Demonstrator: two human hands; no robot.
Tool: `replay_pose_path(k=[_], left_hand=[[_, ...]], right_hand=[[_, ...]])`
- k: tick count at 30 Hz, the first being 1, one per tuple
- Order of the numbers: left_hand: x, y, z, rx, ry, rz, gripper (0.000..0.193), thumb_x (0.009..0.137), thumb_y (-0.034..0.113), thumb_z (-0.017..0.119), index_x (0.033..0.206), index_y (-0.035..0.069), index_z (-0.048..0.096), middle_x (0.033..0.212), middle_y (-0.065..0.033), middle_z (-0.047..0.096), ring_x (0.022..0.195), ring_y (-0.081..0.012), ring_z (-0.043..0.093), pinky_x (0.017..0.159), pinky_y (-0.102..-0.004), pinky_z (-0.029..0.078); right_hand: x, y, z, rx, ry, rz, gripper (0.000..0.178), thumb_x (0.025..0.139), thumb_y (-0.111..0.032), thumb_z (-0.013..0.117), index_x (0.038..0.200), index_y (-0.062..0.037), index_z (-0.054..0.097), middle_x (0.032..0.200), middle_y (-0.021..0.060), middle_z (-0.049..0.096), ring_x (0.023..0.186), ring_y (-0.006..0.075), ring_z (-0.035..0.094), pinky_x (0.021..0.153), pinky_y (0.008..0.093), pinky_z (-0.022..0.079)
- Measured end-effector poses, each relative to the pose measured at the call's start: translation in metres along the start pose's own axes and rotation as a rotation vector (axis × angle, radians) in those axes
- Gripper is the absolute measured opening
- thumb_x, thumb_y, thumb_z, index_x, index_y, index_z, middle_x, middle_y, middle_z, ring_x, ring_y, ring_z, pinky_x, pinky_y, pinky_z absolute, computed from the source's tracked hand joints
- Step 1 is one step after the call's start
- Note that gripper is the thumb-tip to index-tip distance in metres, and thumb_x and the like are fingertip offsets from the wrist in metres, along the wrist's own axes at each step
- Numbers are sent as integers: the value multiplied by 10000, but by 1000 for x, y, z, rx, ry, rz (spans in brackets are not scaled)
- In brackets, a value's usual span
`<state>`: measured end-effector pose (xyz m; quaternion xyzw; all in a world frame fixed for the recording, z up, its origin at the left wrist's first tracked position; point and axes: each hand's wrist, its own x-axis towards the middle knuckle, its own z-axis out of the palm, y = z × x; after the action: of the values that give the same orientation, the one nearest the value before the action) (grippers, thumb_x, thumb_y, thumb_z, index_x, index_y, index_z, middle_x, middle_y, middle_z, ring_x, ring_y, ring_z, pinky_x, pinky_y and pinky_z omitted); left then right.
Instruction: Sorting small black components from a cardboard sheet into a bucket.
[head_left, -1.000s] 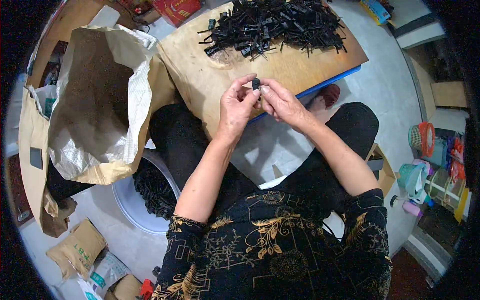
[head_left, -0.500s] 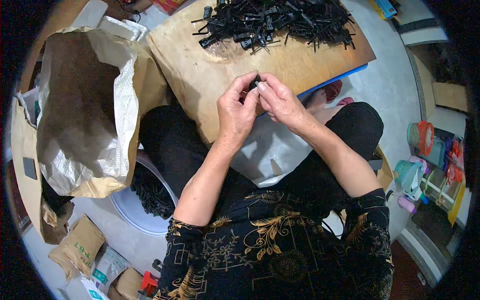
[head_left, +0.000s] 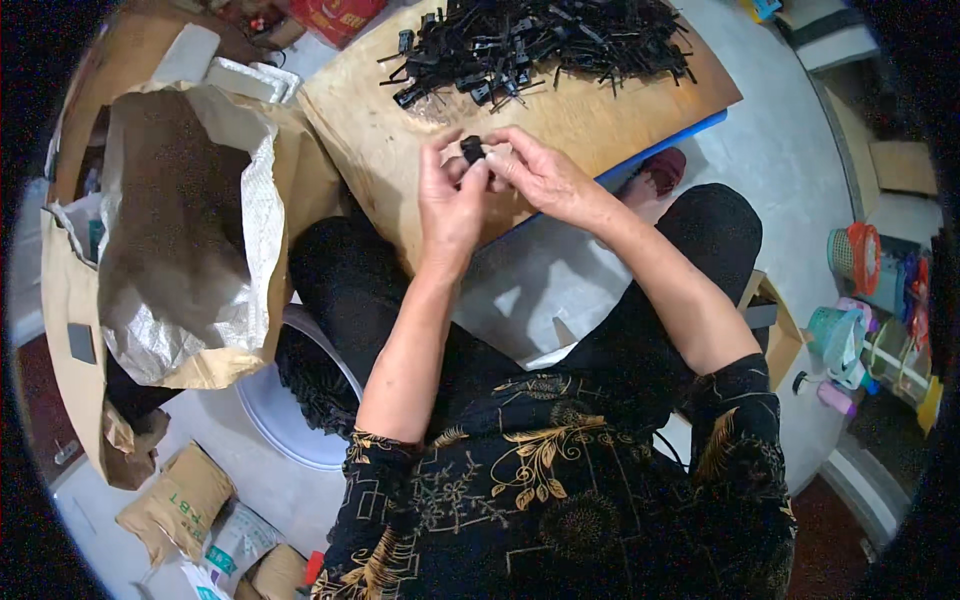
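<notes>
— What sits off to your left?

— An open paper sack [head_left: 180,230] with a pale woven lining, standing beside the left edge of the surface [head_left: 400,150], a bare wooden board.

— And your hands?

— My left hand [head_left: 452,200] and my right hand [head_left: 535,175] meet over the near edge of the surface. Both grips pinch one small black plastic part [head_left: 472,150] between the fingertips, the left from below, the right from the side.

— What lies beyond them?

— A heap of black plastic pieces [head_left: 540,40] along the far edge, well apart from my hands.

— Further right?

— Coloured plastic baskets [head_left: 850,290] on the floor.
</notes>
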<state>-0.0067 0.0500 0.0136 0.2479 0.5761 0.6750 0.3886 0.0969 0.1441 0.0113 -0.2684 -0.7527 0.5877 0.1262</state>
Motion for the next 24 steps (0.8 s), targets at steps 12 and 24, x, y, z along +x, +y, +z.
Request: replay_pose_path(k=[12, 24], left_hand=[[-19, 37, -7, -323, -178, -220, 378, 849, 63, 540, 1201, 35, 404, 928, -171, 594, 647, -165, 614, 434, -174, 401], [-36, 39, 19, -219, -340, -288, 425, 835, 99, 574, 1233, 29, 441, 906, -91, 591, 578, -130, 593, 390, -167, 388]], right_hand=[[-32, -14, -26, 560, -105, -4, 131, 887, -207, 529, 928, -83, 532, 744, -10, 564, 433, 9, 411, 369, 133, 286], [-45, -8, -34, 806, -233, 1, 187, 852, -255, 592, 926, -85, 572, 684, -22, 567, 416, -6, 329, 344, 153, 223]])
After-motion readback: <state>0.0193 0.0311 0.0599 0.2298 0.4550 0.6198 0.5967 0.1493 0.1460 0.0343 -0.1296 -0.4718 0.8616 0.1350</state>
